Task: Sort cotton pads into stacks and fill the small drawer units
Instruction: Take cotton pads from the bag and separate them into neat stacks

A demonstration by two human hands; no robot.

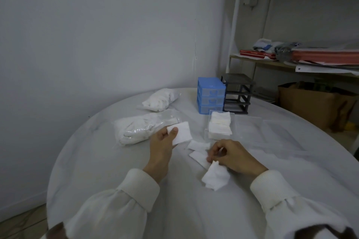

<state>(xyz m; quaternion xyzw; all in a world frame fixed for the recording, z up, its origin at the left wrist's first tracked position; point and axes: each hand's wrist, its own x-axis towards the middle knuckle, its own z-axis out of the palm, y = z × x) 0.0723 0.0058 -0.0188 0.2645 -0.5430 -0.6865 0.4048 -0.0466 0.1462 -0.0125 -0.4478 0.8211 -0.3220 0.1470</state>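
Fingers (175,132) of the left hand (162,141) pinch one flat square white cotton pad (181,132), thumb on top, holding it up a bit left of centre frame. Right hand (231,156), lower right of centre, has its fingers curled down, pinching at the loose white cotton pads (198,151) lying on the round white-covered surface (97,161). A crumpled bunch of white cotton pads (216,176) sits just under that hand, touching it; can't tell if it's actually gripped or just lying there.

Behind the right hand, a neat stack of square white cotton pads (220,125) fills a clear plastic drawer tray (206,132) that's out on the surface. More clear trays (250,128) lie to the right of it, hard to make out.

Further back, near the centre of the frame, the small blue plastic drawer unit (210,95) stands upright with its clear drawers in, and a dark grey drawer frame (239,93) sits right beside it on the right, slots open.

Left of centre there's a clear plastic bag of cotton pads (139,128), just beside the left hand, and a second, smaller bag of white pads (160,100) behind it. Metal shelf unit (272,60) with red books and papers is upper right.
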